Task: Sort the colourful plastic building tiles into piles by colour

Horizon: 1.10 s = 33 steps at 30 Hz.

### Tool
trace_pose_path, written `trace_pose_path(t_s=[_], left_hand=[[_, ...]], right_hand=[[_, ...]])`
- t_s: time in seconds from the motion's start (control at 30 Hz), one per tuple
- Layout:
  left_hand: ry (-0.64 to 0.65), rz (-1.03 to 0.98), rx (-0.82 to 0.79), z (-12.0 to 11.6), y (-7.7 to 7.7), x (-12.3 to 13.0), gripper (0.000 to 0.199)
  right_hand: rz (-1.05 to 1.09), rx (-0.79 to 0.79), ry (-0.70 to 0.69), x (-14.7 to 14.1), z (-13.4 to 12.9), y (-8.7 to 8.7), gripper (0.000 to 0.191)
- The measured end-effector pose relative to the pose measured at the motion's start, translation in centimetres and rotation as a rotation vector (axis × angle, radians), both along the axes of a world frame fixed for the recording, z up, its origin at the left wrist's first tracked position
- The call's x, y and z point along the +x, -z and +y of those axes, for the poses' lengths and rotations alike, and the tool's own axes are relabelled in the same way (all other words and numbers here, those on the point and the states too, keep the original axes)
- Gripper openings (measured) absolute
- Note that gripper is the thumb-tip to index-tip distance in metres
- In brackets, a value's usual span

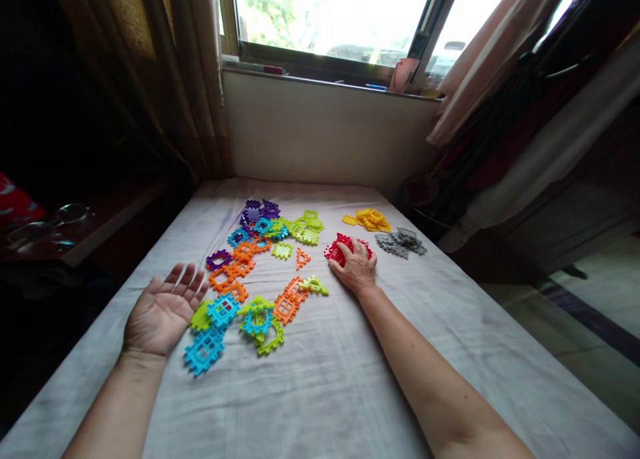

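Observation:
My left hand point(163, 312) lies palm up on the pale sheet, fingers spread and holding nothing, beside a green piece point(201, 317) and blue window pieces point(204, 349). On the red pile point(338, 248) rests my right hand point(356, 264), palm down with its fingers apart over the pieces. Orange pieces point(287, 307) lie between the hands, near a green and blue cluster point(257, 321). A small orange triangle point(302, 258) is left of the red pile. Purple pieces point(253, 215) and green pieces point(307, 231) are farther back.
A yellow pile point(373, 219) and a grey pile point(400, 243) lie right of the red one. Behind the sheet-covered surface point(320, 405) stand a wall and window. Curtains point(185, 79) hang at the left, clothes at the right. Glasses point(73, 213) rest on a side ledge.

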<state>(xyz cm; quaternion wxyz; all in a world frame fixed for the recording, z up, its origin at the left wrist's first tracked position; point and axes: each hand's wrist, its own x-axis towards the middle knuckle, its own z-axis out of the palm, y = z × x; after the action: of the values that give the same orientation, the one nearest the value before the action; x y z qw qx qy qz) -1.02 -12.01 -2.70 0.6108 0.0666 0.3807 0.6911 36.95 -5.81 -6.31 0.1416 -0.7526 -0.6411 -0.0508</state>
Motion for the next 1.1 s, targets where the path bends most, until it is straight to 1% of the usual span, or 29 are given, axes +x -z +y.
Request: trace_pose_path(t_s=[0.13, 0.23, 0.4, 0.5, 0.57, 0.63, 0.7, 0.8, 0.87, 0.9, 0.93, 1.0, 1.1], left_hand=[[-0.012, 0.015, -0.015, 0.0, -0.2, 0.2, 0.025], [-0.016, 0.022, -0.022, 0.0, -0.2, 0.2, 0.026], [-0.022, 0.02, -0.021, 0.1, 0.0, 0.0, 0.026], [-0.017, 0.008, -0.027, 0.2, 0.2, -0.1, 0.025], [-0.015, -0.004, -0.032, 0.2, 0.2, -0.2, 0.026], [-0.022, -0.017, -0.037, 0.2, 0.1, -0.2, 0.027], [-0.029, -0.032, -0.041, 0.1, 0.1, -0.2, 0.028], [-0.03, -0.065, -0.033, 0.1, 0.3, -0.3, 0.029], [-0.037, -0.09, -0.031, 0.2, 0.5, -0.5, 0.03], [-0.045, -0.101, -0.032, 0.2, 0.6, -0.6, 0.03], [-0.053, -0.111, -0.034, 0.2, 0.7, -0.6, 0.031], [-0.07, -0.129, -0.039, 0.2, 0.8, -0.8, 0.032], [-0.065, -0.15, -0.034, 0.1, 0.9, -0.8, 0.034]], right_hand=[[0.015, -0.007, 0.065, 0.9, 1.9, 0.0, 0.054], [0.009, -0.01, 0.083, 1.4, 3.2, 0.1, 0.053], [0.018, 0.016, 0.122, 2.0, 5.2, 0.7, 0.054], [0.02, 0.046, 0.146, 2.2, 5.6, 1.1, 0.054], [0.007, 0.085, 0.142, 2.2, 5.3, 1.2, 0.056], [-0.011, 0.139, 0.111, 2.0, 4.7, 1.0, 0.059], [-0.029, 0.187, 0.039, 1.5, 4.2, 0.5, 0.057], [-0.038, 0.208, -0.159, -0.2, 4.7, -0.4, 0.048], [-0.009, 0.183, -0.283, -1.9, 6.2, -1.0, 0.046], [0.017, 0.159, -0.317, -2.8, 7.3, -1.2, 0.047], [0.048, 0.129, -0.323, -3.7, 8.6, -1.4, 0.048], [0.115, 0.055, -0.253, -5.2, 11.4, -1.7, 0.052], [0.205, -0.09, -0.028, -6.6, 15.1, -1.7, 0.058]])
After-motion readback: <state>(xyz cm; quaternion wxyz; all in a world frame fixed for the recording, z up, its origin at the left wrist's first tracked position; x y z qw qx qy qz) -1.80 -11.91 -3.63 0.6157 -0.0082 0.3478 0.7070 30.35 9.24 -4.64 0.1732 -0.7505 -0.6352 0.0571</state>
